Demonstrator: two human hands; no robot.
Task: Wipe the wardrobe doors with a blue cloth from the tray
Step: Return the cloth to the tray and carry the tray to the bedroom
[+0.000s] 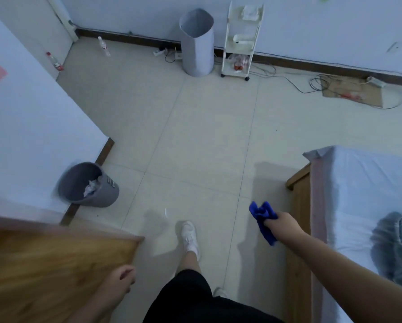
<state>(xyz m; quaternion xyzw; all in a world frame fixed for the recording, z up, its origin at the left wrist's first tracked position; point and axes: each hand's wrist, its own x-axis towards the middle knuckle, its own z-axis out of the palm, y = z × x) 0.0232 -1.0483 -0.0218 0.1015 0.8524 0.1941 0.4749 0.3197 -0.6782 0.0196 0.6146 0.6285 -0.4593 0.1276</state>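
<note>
A home bedroom: a white-sheeted wooden-framed bed (pixel 367 187) on pale floor tiles, a grey plastic wastebasket (pixel 88 185) left of it, a white rolling shelf cart (pixel 239 43) beyond.

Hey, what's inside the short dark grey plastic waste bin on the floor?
Only crumpled white paper shows, bunched against the inner wall of the short dark grey plastic waste bin. Whatever lies beneath that paper is covered.

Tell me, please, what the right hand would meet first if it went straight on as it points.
Likely only bare floor: the right hand, gripping the blue cloth, points across open tiles toward the wall's dark skirting, though depth is unclear.
</note>
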